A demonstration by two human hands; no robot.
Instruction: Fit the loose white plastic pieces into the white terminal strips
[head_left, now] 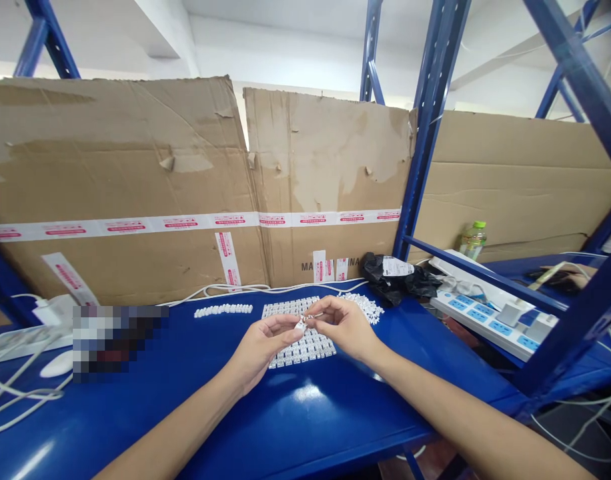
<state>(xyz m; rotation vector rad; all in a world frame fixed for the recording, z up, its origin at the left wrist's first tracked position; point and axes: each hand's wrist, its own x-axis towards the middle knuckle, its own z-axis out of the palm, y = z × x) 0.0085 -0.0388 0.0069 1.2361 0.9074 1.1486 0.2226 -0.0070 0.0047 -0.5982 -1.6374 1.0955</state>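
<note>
My left hand [263, 343] and my right hand [343, 327] meet above the blue bench top [305, 413], their fingertips pinching a small white plastic piece [301, 325]. Something thin and pale seems to run from it toward my right fingers, too small to tell. Just beneath my hands lies a white moulded sheet of small plastic pieces in rows [300, 340], partly hidden by them. Past my right hand sits a loose heap of similar white pieces [366, 308]. A short white strip of pieces [223, 309] lies left of the sheet.
White cables [235, 289] run along the bench's back edge before cardboard sheets [135, 160]. To the right are a black plastic bag [393, 277], a power strip [490, 317] and blue rack uprights [430, 120]. Another person's hand [568, 275] rests far right.
</note>
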